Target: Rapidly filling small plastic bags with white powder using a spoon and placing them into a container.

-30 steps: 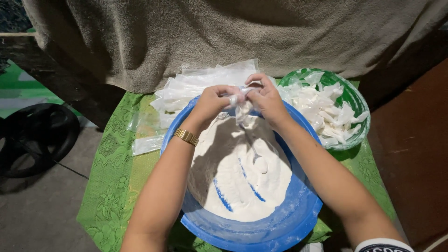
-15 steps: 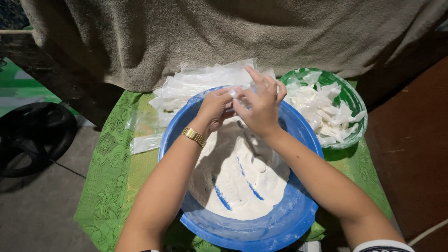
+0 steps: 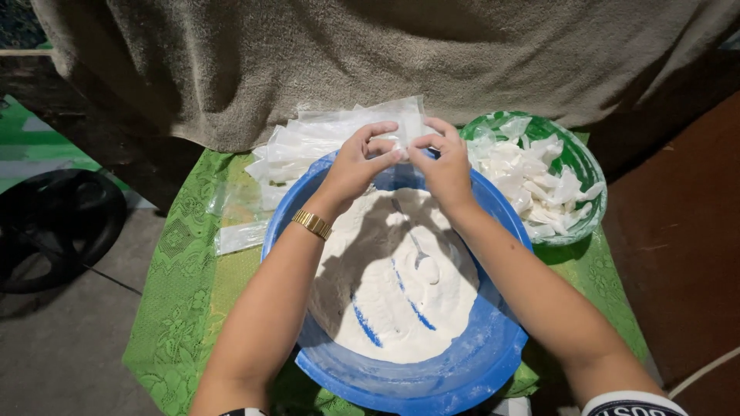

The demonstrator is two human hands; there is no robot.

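Head view shows us both hands raised over the far rim of a big blue basin (image 3: 493, 362). Our left hand (image 3: 358, 162) and right hand (image 3: 443, 166) meet fingertip to fingertip, each pinching the mouth of a small clear plastic bag (image 3: 402, 137); it hangs between them above the basin, just in front of the flat pile of clear bags (image 3: 308, 142) lying on the green cloth (image 3: 177, 308). We cannot tell whether the bag has anything in it yet; it looks thin, see-through and slack, catching a bit of glare.

As to how far along the work is, we judge it well in hand but far from done. The green bowl (image 3: 578, 166) to our right is heaped with small white packets (image 3: 532, 185), which look like ones already made. Yet the basin holds a wide bed of white powder (image 3: 393, 293), scraped down to blue in a few streaks, with a spoon (image 3: 420, 258) half sunk in it, and the pile of unused bags looks thick. A gold watch (image 3: 312, 224) sits on our left wrist.
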